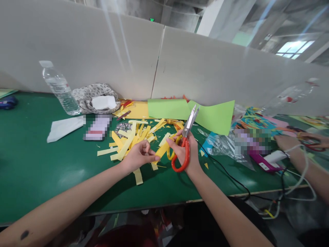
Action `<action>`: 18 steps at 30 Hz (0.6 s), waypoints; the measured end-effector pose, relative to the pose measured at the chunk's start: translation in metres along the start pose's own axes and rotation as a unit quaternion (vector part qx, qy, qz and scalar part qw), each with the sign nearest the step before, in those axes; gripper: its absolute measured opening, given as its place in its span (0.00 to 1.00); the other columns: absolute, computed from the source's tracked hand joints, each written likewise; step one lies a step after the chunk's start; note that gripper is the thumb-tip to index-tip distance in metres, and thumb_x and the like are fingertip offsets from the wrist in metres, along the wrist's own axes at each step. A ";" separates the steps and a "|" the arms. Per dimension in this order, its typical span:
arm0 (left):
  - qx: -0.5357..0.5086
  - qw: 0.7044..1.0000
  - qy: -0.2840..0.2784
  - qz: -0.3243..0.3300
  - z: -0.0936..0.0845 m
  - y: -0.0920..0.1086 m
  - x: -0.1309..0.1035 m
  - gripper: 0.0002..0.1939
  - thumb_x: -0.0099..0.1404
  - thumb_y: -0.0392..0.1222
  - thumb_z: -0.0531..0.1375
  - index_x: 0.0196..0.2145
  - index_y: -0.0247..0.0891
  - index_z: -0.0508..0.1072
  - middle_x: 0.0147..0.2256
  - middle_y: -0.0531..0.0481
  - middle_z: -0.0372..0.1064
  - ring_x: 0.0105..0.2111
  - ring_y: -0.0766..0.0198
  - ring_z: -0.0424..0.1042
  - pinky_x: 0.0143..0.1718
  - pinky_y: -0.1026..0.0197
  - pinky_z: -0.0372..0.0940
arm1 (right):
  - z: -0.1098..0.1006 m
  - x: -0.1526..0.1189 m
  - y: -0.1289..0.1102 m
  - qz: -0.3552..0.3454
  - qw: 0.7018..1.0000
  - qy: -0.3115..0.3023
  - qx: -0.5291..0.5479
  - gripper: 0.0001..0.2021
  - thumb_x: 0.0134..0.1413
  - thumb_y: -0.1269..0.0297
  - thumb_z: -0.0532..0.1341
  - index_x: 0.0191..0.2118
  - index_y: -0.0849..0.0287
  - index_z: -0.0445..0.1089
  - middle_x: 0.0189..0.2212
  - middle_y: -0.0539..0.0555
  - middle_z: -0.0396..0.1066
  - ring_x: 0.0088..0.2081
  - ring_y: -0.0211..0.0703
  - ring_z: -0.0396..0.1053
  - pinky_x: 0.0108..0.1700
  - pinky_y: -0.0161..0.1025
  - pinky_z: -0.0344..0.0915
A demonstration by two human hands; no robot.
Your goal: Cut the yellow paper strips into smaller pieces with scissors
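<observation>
A flat, bright yellow strip is pinched at its near left end by the closed thumb and fingers of the left hand; its far right end is met by the thumb of the right hand, in which red-handled scissors are gripped, blades pointing far. To the left, yellow and pale paper strips are heaped on the green table. Farther left, the print on the water bottle cannot be read; the phone is pixelated.
</observation>
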State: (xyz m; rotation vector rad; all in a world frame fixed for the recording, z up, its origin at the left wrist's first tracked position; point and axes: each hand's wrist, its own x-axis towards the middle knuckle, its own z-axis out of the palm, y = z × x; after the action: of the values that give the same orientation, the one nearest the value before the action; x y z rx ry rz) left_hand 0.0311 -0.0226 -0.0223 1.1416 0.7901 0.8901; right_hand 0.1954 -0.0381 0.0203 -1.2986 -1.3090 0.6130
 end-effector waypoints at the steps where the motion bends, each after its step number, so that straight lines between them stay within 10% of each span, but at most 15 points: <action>1: 0.000 1.000 0.000 -0.001 0.000 0.000 0.000 0.23 0.45 0.36 0.69 0.23 0.38 0.55 0.23 0.57 0.71 0.27 0.68 0.74 0.29 0.66 0.66 | -0.001 0.000 0.001 -0.007 1.000 0.002 -0.003 0.16 0.39 0.62 0.66 0.33 0.54 0.58 0.27 0.45 0.63 0.28 0.37 0.66 0.37 0.39 0.66; 18: -0.019 1.000 -0.018 -0.012 0.000 0.009 -0.003 0.22 0.47 0.37 0.69 0.24 0.38 0.55 0.22 0.56 0.71 0.24 0.69 0.72 0.25 0.67 0.66 | -0.005 0.002 0.000 -0.031 0.999 0.013 -0.038 0.16 0.36 0.63 0.67 0.32 0.55 0.60 0.25 0.45 0.66 0.27 0.37 0.68 0.35 0.40 0.67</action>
State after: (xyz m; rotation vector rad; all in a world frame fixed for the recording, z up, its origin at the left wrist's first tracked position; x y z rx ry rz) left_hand 0.0286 -0.0239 -0.0131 1.1108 0.7529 0.8595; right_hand 0.2004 -0.0378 0.0222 -1.3178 -1.3572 0.5075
